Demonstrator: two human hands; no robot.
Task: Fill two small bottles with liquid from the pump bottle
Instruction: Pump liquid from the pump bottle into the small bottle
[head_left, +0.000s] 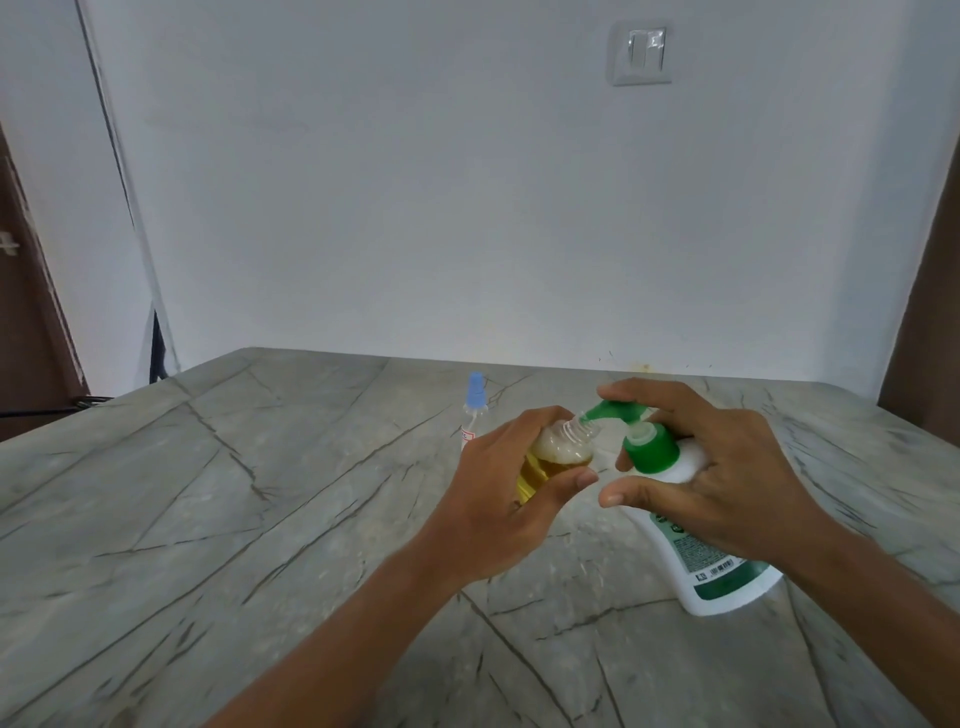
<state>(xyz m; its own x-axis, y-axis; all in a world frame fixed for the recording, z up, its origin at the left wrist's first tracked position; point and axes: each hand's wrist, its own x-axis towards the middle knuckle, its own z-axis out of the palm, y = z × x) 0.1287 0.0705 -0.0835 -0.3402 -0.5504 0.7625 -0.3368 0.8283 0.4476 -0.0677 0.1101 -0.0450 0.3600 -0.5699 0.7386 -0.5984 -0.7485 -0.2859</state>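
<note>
My left hand (511, 478) grips a small clear bottle (563, 452) holding yellow liquid with foam on top, tilted so its open neck sits under the green nozzle. A white pump bottle (696, 535) with a green pump head (621, 410) stands on the grey marble table (260, 493). My right hand (722, 457) lies over the pump, a finger on top of the pump head, the other fingers and thumb curled round the bottle's neck. A second small clear bottle (474, 410) with a blue cap stands behind my left hand.
A pale wall rises behind the table, with a switch plate (640, 52) high up. Dark brown door frames stand at the far left and far right. The table's left edge (78, 410) runs diagonally.
</note>
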